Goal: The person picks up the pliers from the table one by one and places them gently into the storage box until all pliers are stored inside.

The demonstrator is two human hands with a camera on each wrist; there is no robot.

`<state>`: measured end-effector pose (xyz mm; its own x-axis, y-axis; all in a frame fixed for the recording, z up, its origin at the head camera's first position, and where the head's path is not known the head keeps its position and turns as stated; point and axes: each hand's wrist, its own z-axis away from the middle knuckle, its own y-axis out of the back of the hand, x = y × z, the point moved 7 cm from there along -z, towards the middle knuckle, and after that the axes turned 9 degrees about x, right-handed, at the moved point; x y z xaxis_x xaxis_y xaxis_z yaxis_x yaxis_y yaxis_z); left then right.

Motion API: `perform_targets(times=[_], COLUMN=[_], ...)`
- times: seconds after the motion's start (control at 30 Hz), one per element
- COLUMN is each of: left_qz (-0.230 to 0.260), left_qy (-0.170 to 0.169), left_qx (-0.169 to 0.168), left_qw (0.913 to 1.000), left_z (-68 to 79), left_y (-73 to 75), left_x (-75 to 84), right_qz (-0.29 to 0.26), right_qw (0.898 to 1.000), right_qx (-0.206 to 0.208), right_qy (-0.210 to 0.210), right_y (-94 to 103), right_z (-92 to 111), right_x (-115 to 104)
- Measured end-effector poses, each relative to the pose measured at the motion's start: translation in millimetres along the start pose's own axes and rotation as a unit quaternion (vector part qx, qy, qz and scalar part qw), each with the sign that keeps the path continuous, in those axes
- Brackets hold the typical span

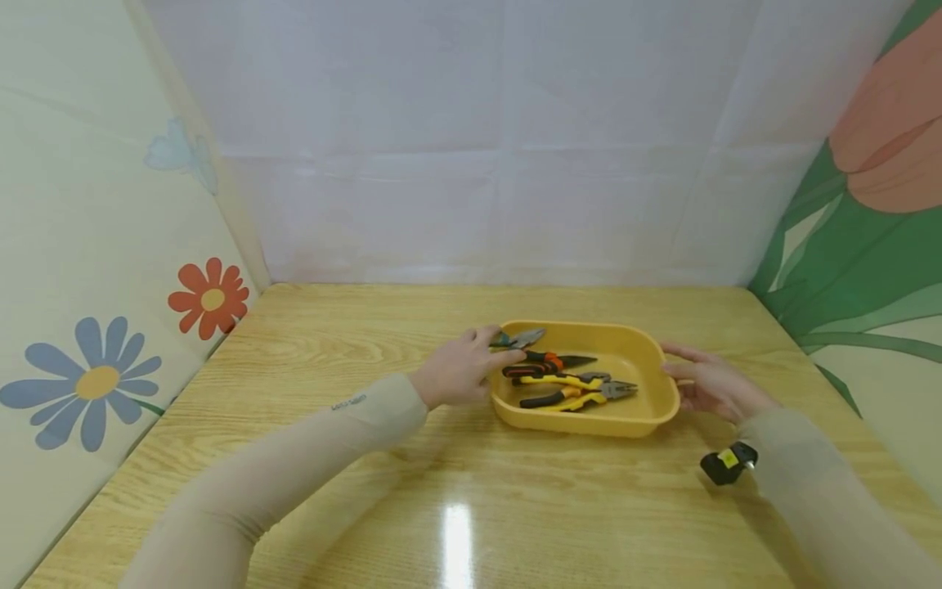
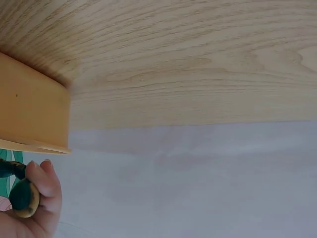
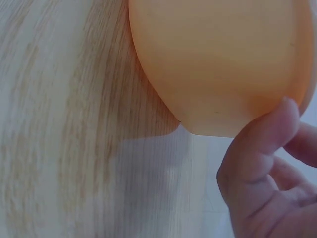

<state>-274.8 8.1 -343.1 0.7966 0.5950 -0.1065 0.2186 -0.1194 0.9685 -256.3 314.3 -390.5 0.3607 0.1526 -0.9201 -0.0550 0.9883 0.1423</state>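
Observation:
In the head view, my left hand reaches over the left end of a yellow tray. It grips the green-handled pliers, whose grey jaws point right. The left wrist view shows fingers curled round the green handle, beside the tray wall. Several other pliers lie in the tray: black-and-orange long-nose pliers and yellow-and-black pliers among them. At the right end, my right hand touches the rim with fairly straight fingers. In the right wrist view its thumb overlaps the outer wall.
The tray stands on a wood-grain table. A white cloth hangs behind the table's far edge. Flower-printed panels flank both sides. A small black device is worn at the right wrist.

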Motion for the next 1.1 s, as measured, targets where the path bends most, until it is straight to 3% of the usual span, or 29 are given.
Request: perform_targets(times=[0.27,0.83,1.1], left_qz=[-0.017,-0.027,-0.031], left_qy=[-0.056,-0.096,-0.128], left_qx=[0.035,0.006,0.009], left_qw=[0.9977,0.995,0.9913], left_z=[-9.0,-17.9,-26.9], left_y=[1.7,8.4,6.4], left_x=[-3.0,5.5,7.9], right_qz=[0.007,0.011,0.004], right_qw=[1.0,1.0,1.0], right_qx=[0.005,0.006,0.007], right_qy=[0.0,-0.002,-0.002], right_y=[-1.4,-0.6,0.5], right_z=[0,1,0], right_x=[-1,0,1])
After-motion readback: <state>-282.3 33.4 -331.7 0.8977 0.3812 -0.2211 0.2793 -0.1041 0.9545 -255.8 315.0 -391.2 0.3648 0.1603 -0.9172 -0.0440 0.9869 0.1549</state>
